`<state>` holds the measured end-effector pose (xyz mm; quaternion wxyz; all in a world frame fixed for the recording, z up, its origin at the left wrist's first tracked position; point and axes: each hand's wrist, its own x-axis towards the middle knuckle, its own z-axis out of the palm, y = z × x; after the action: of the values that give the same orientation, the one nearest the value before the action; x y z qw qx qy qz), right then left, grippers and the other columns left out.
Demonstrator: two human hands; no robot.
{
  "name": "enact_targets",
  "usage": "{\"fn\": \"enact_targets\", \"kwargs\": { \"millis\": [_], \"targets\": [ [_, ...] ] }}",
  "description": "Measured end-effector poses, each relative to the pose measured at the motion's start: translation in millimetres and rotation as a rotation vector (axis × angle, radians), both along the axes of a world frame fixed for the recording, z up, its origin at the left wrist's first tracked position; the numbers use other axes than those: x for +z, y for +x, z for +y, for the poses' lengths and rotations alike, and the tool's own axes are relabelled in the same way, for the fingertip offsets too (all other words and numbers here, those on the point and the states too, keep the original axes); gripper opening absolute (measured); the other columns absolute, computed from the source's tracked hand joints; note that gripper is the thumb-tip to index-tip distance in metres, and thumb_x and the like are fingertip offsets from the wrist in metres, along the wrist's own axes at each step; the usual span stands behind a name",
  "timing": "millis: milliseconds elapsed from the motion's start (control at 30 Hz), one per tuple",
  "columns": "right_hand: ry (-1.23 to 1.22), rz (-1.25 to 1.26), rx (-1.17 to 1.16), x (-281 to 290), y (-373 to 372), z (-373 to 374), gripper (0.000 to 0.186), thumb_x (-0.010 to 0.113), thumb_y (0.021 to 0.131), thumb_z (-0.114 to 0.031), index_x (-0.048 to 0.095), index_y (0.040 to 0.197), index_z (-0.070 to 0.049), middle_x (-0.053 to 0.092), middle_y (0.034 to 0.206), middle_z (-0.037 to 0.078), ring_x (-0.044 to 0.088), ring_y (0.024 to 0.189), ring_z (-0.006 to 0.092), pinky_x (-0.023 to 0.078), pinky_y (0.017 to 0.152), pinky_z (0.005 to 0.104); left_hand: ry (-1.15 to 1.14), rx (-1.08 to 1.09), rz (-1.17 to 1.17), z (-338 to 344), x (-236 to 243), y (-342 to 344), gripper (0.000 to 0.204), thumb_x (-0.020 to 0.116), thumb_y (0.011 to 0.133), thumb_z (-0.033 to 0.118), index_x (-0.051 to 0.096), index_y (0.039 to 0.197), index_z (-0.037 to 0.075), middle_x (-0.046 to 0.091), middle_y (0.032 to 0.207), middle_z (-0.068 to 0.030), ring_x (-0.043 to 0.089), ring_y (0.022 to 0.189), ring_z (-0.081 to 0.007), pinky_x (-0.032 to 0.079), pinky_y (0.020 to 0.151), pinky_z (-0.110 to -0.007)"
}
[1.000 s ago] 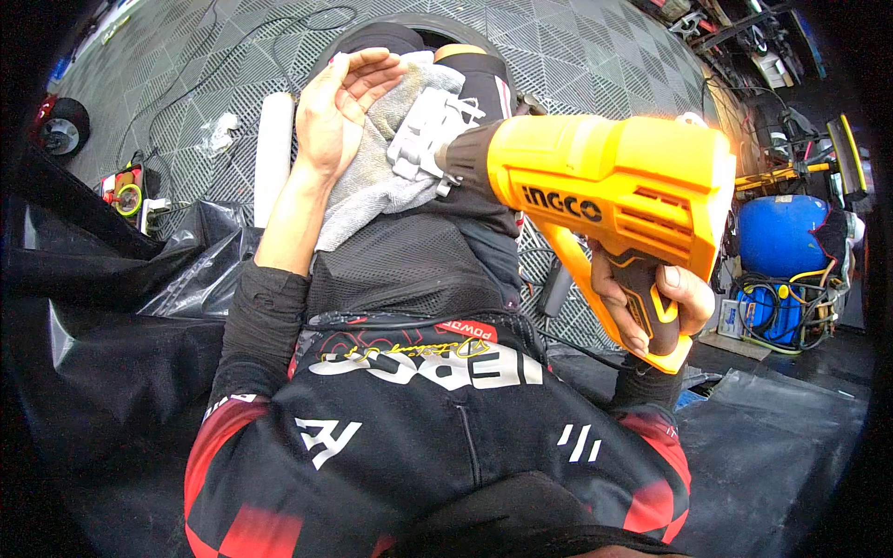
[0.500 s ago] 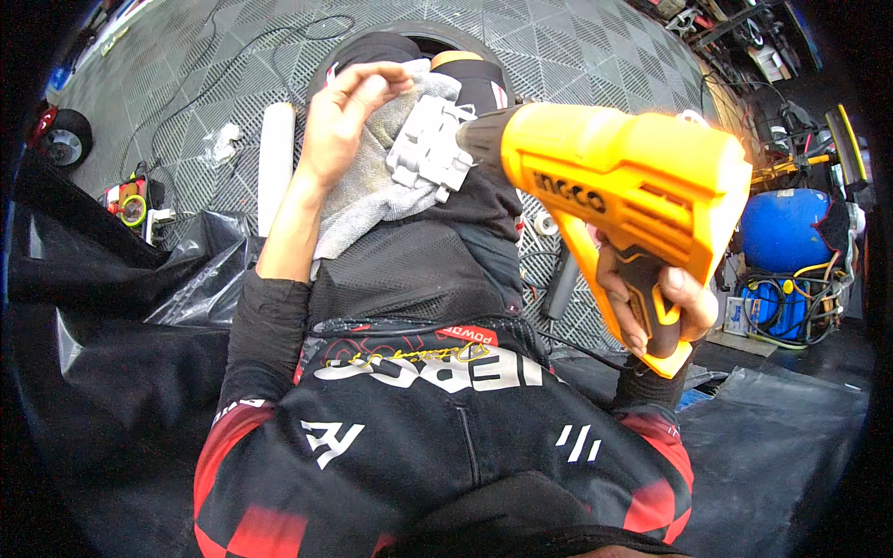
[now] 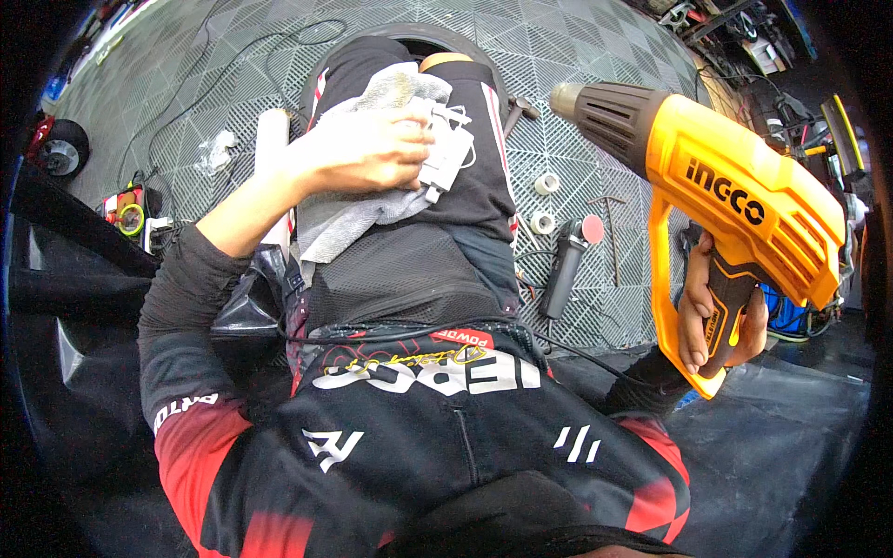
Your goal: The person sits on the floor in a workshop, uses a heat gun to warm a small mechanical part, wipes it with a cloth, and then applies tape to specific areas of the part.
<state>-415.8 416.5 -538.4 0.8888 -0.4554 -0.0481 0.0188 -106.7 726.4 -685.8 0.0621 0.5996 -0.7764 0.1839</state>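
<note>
My right hand (image 3: 704, 312) is wrapped around the handle of a yellow and black heat gun (image 3: 744, 186). The gun is held up at the right, and its metal nozzle points left, apart from the part on my lap. A silver-white cast metal part (image 3: 448, 153) lies on a grey cloth (image 3: 349, 219) across my thighs. My left hand (image 3: 377, 149) reaches over the cloth with fingers curled against the left side of this part, which it partly hides. Glare washes out detail on the part and on my hand.
On the grey tiled floor (image 3: 595, 121) to the right lie an angle polisher (image 3: 566, 265) with a pinkish disc, two tape rolls, a T-handle tool (image 3: 611, 237) and a hammer (image 3: 523, 110). A white roll (image 3: 273, 135) is left of my legs. Black sheeting (image 3: 744, 409) surrounds me.
The heat gun has moved right, its nozzle drawn away from the metal part. My left hand has come down from the cloth's upper edge onto the part.
</note>
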Motion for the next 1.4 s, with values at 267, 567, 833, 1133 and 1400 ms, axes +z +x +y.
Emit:
{"fn": "enact_targets", "kwargs": {
  "millis": [267, 567, 833, 1133, 1400],
  "targets": [
    [0.052, 0.046, -0.002, -12.1, 13.9, 19.7, 0.075, 0.055, 0.097, -0.030, 0.021, 0.151, 0.009, 0.050, 0.100, 0.034, 0.047, 0.036, 0.0182, 0.048, 0.034, 0.0269, -0.126, -0.069, 0.093, 27.7, 16.2, -14.5, 0.029, 0.074, 0.087, 0.027, 0.069, 0.094, -0.001, 0.071, 0.103, -0.0118, 0.068, 0.111, -0.0300, 0.053, 0.104, -0.046],
    [-0.073, 0.222, 0.135, -30.0, 53.5, 54.0, 0.074, 0.055, 0.096, -0.035, 0.030, 0.138, 0.022, 0.050, 0.080, 0.023, 0.047, 0.034, 0.0171, 0.043, 0.034, 0.0256, -0.587, 0.519, 0.754, 27.0, -2.0, -5.8, 0.015, 0.068, 0.093, 0.007, 0.073, 0.106, 0.001, 0.074, 0.106, -0.0119, 0.071, 0.102, -0.0279, 0.054, 0.095, -0.039],
    [-0.230, 0.260, 0.148, -23.8, 58.1, 58.1, 0.064, 0.059, 0.093, -0.044, 0.048, 0.107, 0.017, 0.052, 0.062, 0.012, 0.049, 0.035, 0.0134, 0.041, 0.034, 0.0239, -0.492, 0.546, 0.800, 5.6, -25.4, 0.9, 0.020, 0.068, 0.093, 0.013, 0.073, 0.111, 0.006, 0.071, 0.116, -0.0098, 0.064, 0.115, -0.0281, 0.049, 0.101, -0.039],
    [-0.253, 0.225, 0.112, -28.3, 66.6, 62.3, 0.072, 0.057, 0.095, -0.044, 0.039, 0.125, 0.019, 0.052, 0.072, 0.015, 0.048, 0.037, 0.0135, 0.042, 0.034, 0.0252, -0.554, 0.641, 0.718, 11.4, -33.7, 0.8, 0.030, 0.069, 0.090, 0.011, 0.071, 0.119, 0.006, 0.068, 0.124, -0.0127, 0.060, 0.123, -0.0287, 0.045, 0.107, -0.040],
    [-0.288, 0.263, 0.102, 0.0, 39.6, 47.8, 0.075, 0.053, 0.094, -0.037, 0.034, 0.140, 0.019, 0.055, 0.076, 0.028, 0.040, 0.029, 0.0157, 0.036, 0.031, 0.0255, -0.611, 0.805, 0.657, 9.0, -31.7, -3.4, 0.042, 0.071, 0.089, 0.021, 0.066, 0.129, 0.007, 0.064, 0.131, -0.0145, 0.054, 0.131, -0.0337, 0.040, 0.114, -0.045]
  ]
}}
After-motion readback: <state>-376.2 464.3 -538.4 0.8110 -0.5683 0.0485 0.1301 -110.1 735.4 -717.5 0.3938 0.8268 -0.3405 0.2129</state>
